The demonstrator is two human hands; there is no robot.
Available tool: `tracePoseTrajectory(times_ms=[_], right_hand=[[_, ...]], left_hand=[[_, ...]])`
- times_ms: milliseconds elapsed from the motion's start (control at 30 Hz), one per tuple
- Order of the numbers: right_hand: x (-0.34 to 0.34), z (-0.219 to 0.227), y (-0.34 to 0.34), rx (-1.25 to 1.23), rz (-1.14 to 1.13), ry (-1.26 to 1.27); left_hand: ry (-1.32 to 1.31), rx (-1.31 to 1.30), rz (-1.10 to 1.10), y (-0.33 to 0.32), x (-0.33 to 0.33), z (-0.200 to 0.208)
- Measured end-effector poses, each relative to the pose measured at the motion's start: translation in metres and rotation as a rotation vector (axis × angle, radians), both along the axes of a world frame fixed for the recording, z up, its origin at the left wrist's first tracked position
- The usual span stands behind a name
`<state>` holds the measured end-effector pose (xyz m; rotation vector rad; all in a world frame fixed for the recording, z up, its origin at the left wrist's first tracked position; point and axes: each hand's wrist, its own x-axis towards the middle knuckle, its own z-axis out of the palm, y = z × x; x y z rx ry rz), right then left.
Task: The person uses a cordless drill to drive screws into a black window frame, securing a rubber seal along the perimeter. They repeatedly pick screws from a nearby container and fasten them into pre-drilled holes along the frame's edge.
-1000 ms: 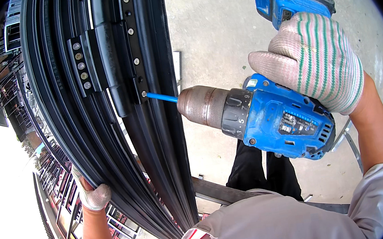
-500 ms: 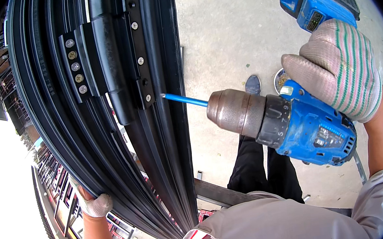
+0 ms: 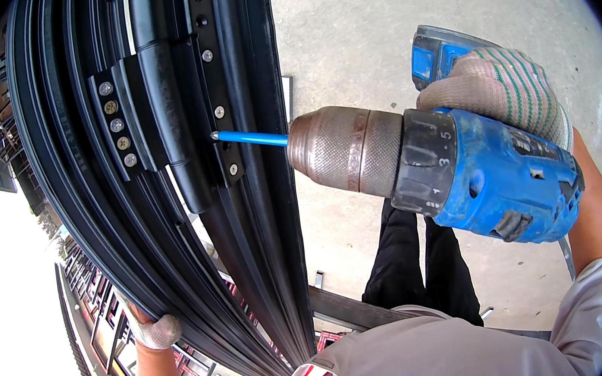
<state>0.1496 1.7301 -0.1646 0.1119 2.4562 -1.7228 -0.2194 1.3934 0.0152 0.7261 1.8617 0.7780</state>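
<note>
My right hand [image 3: 503, 92], in a striped knit glove, grips a blue cordless drill [image 3: 464, 172]. Its blue bit [image 3: 250, 138] points left, with the tip on a screw hole of a black hinge [image 3: 173, 98]. The hinge is fixed with several screws to a tall black metal frame [image 3: 268, 229] that stands upright in front of me. My left hand [image 3: 155, 332], also gloved, holds the frame's left edge low down.
Grey concrete floor [image 3: 385, 20] spreads to the right of the frame. My dark trousers [image 3: 415, 264] and light shirt [image 3: 442, 355] fill the lower middle. A metal bar [image 3: 346, 310] lies on the floor near my legs. Bright sky and railings show at left.
The drill has come closer to the camera and lower, and its bit tip has moved left onto the hinge plate. My left hand keeps its hold on the frame edge.
</note>
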Motion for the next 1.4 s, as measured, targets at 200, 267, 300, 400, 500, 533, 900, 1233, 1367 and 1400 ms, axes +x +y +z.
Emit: tracePoseTrajectory(times_ms=[200,267,300,400,500,533,900,1233,1367,1400], right_hand=[[-0.008,0.016,0.006,-0.154,-0.011,-0.12],[-0.013,0.022,0.01,-0.265,-0.034,-0.187],[-0.013,0.021,0.01,-0.283,-0.031,-0.205],[-0.013,0.015,0.01,-0.309,-0.034,-0.224],[-0.013,0.011,0.006,-0.291,-0.052,-0.192],[-0.013,0.01,0.006,-0.288,-0.057,-0.179],[-0.008,0.002,-0.002,-0.243,-0.109,-0.118],[-0.01,0.006,-0.009,-0.257,-0.128,-0.115],[-0.01,0.004,-0.009,-0.256,-0.124,-0.114],[-0.011,0.004,-0.009,-0.253,-0.123,-0.117]], left_hand=[[-0.016,-0.007,-0.002,0.002,0.003,0.0],[-0.023,-0.009,-0.005,0.002,0.003,0.0],[-0.027,-0.01,-0.006,0.003,0.003,-0.001],[-0.038,-0.01,-0.006,0.006,0.005,-0.002],[-0.045,-0.012,-0.013,0.007,0.008,-0.003],[-0.044,-0.015,-0.019,0.008,0.008,-0.003],[-0.035,-0.011,-0.02,0.008,0.006,-0.005],[0.149,0.002,-0.098,0.01,0.014,-0.005],[0.089,-0.159,-0.044,0.006,0.007,0.006],[0.06,-0.209,-0.023,0.007,0.005,0.008]])
